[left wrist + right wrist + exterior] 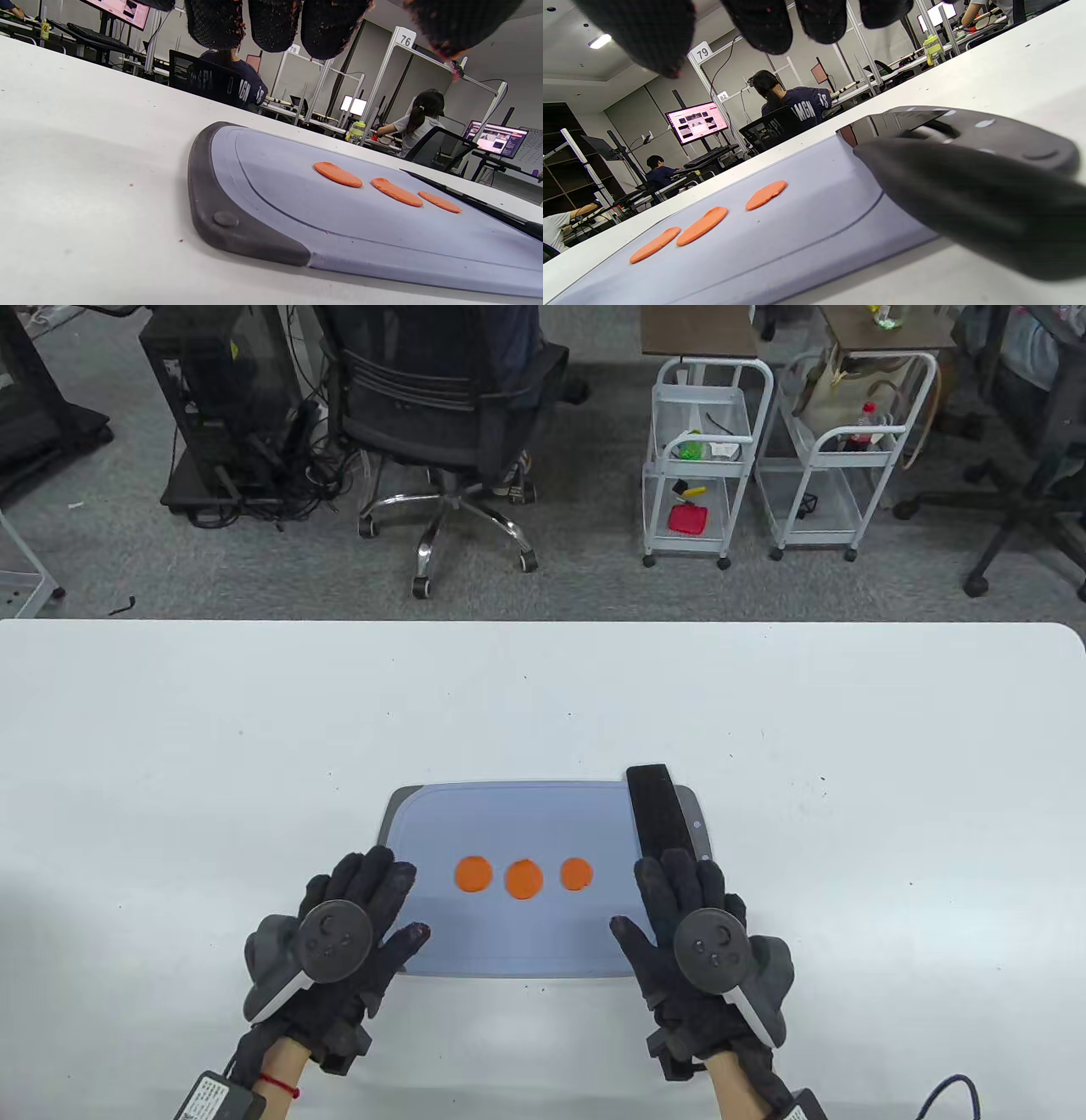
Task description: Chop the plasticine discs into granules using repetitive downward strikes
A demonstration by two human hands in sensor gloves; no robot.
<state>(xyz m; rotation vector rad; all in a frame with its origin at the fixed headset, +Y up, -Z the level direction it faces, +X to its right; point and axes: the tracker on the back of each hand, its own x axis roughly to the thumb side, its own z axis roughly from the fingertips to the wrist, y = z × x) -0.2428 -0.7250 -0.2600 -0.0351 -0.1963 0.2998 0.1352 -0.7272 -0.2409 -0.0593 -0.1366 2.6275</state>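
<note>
Three flat orange plasticine discs (473, 874) (523, 879) (576, 874) lie in a row on a blue-grey cutting board (526, 823). A black knife (657, 810) lies along the board's right end, blade pointing away. My right hand (649, 895) is over the knife's handle (967, 203) with its fingers (763, 21) extended and not closed around it. My left hand (394, 899) is at the board's near left corner, fingers (275, 25) spread, holding nothing. The discs (338, 174) (702, 226) show whole in both wrist views.
The board has dark grey ends (220, 220) and lies on a white table (212, 746). Beyond the table's far edge stand an office chair (441, 415) and two white carts (696, 458).
</note>
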